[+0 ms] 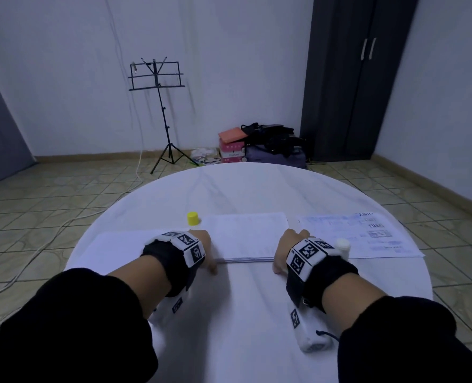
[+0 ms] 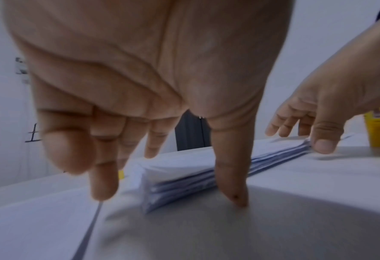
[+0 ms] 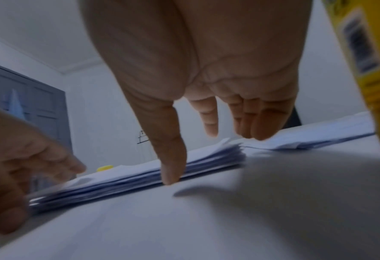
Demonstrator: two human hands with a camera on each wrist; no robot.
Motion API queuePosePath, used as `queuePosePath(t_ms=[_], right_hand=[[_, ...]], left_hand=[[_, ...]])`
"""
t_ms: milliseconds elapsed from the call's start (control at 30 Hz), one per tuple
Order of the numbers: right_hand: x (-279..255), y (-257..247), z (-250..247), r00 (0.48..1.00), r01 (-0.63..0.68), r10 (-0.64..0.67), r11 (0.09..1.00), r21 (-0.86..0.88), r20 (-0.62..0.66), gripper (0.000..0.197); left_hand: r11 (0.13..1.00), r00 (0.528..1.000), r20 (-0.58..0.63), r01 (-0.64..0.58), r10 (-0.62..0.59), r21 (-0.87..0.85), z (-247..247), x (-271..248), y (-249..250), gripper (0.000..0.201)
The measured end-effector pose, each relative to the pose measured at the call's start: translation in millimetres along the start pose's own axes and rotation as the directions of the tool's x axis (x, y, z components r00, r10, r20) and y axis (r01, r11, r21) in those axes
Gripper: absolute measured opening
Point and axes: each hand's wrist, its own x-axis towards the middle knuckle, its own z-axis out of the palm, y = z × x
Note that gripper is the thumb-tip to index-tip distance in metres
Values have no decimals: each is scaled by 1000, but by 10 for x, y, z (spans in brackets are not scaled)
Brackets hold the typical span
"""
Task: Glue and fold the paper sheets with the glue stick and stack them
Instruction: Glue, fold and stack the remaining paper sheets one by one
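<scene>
The left hand (image 1: pixel 201 246) and right hand (image 1: pixel 286 247), fingers straight, are squaring the folded stack (image 1: pixel 245 236) between them; pressing evenly keeps its edges aligned.

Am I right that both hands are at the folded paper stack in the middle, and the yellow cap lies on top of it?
Not quite. The yellow cap stands on the table beside the paper stack, not on it, as the head view shows. Both hands, left hand and right hand, are at it.
</scene>
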Motion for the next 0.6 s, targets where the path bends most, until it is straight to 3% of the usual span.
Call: queuePosePath(t_ms=[133,267,333,467,600], right_hand=[[-184,50,42,990,139,-138,987,-76,25,29],[-379,173,84,977,177,-178,984,14,117,29],[-431,324,158,971,206,-199,978,-42,135,24],[-250,706,340,969,168,-142,979,-116,200,46],[-195,1217,241,956,158,-117,978,-136,268,25]], left_hand=[[996,997,-62,-40,45,77,8,-225,146,61],[991,990,-77,-109,114,74,-21,-424,437,63],[986,987,-75,-138,145,89,-45,-477,603,68],[976,978,-38,-202,205,78,-119,-434,944,70],[964,967,-38,-248,253,100,-230,-274,1255,65]])
